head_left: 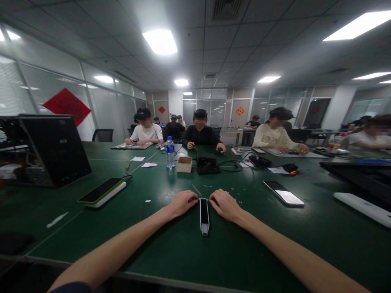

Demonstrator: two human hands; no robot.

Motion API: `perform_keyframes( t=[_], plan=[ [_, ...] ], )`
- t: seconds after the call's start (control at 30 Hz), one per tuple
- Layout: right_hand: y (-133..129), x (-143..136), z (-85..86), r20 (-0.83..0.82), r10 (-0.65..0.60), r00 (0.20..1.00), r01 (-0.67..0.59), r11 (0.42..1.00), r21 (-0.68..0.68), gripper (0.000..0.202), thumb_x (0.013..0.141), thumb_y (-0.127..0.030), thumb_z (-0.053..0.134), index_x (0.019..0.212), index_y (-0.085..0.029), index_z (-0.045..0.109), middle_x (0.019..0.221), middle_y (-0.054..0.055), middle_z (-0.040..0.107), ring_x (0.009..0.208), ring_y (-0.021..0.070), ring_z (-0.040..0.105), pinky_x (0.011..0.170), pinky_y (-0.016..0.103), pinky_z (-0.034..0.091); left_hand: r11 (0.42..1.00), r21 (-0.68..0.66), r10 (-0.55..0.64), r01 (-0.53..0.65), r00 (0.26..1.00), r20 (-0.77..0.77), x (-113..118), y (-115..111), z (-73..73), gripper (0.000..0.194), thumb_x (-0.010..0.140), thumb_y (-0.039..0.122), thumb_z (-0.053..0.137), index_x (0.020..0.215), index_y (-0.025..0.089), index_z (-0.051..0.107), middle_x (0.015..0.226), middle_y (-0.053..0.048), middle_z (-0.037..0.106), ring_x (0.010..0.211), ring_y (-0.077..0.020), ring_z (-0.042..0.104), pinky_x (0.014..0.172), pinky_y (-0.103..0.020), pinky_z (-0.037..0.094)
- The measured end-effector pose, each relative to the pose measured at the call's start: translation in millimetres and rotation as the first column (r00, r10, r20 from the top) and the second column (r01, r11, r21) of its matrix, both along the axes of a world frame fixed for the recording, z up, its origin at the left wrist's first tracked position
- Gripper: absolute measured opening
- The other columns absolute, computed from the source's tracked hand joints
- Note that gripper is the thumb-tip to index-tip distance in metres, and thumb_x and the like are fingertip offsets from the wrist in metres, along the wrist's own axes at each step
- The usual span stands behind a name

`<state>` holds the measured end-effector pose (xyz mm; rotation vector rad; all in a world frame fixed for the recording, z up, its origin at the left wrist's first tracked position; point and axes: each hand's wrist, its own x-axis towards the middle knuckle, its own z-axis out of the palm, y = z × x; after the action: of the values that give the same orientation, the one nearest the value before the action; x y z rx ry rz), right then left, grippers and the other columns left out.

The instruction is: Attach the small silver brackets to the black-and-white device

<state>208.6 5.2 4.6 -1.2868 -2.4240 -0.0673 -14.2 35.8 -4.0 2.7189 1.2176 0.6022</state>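
Note:
A slim white pen-shaped device [204, 215] with a long dark screen lies on the green table [171, 252], its narrower pale tip towards me. My left hand [183, 202] rests palm down just left of its far end, fingers loosely bent and nothing visible in them. On the other side, my right hand [225, 204] lies likewise, its bent fingertips close to the device's far right edge. Whether any fingertip touches the device is hard to make out. A few tiny scraps [240, 202] are scattered beyond my right hand.
Left are a phone-like device with green rim [102, 191] and a black case [56, 148]. Ahead stand a water bottle [170, 152] and small box [184, 165]. Right lie a phone [284, 193] and a white bar [363, 207]. Several people sit working opposite.

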Motion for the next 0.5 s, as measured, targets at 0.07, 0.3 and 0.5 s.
perform_keyframes(
  t=[0.07,0.3,0.5],
  plan=[
    [0.0,0.1,0.0,0.003,-0.001,1.000,0.001,1.000,-0.001,0.018,0.091,-0.020,0.046,0.093,-0.014,0.063,0.093,0.008,0.064,0.086,0.0191,0.056,0.076,0.032,0.045,1.000,0.004,-0.005,0.005,1.000,0.002,-0.3,-0.1,-0.3,0.015,0.089,0.021,0.054,0.099,0.018,0.064,0.089,-0.002,0.065,0.079,-0.0148,0.060,0.075,-0.025,0.045],
    [-0.1,0.6,-0.2,0.006,0.001,1.000,-0.001,1.000,0.003,0.018,0.091,-0.020,0.046,0.092,-0.014,0.063,0.094,0.008,0.064,0.087,0.0188,0.056,0.077,0.032,0.046,1.000,0.000,-0.005,0.005,1.000,0.001,-1.1,2.6,-3.0,0.016,0.090,0.023,0.053,0.100,0.017,0.064,0.093,-0.003,0.066,0.082,-0.0157,0.060,0.077,-0.026,0.045],
    [1.0,0.8,-1.5,0.007,-0.005,1.000,0.005,1.000,0.001,0.018,0.091,-0.021,0.045,0.092,-0.015,0.062,0.093,0.008,0.063,0.086,0.0187,0.056,0.076,0.031,0.046,1.000,0.003,-0.002,0.002,1.000,0.012,-1.1,3.4,-3.9,0.016,0.091,0.025,0.053,0.099,0.017,0.065,0.094,-0.003,0.067,0.085,-0.0162,0.061,0.078,-0.026,0.046]
  ],
)
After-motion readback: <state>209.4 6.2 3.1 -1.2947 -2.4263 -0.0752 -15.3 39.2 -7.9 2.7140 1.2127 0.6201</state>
